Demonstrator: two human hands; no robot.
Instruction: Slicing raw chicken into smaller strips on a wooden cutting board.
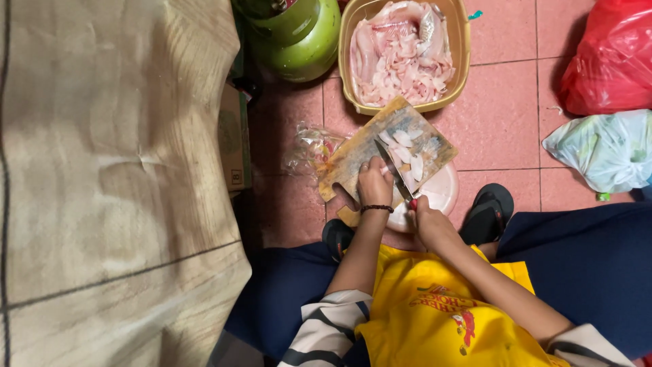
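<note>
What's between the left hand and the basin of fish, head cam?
In the head view, the far part of the cutting board lies between the left hand and the basin, then a strip of bare pink floor tile.

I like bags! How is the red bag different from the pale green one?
The red bag is bright red and hides its contents; the pale green bag is see-through, showing greenish things inside. The red bag sits farther from the person, the pale green bag nearer their knee. Both are plastic, bulging, and resting on the pink tiled floor.
</note>
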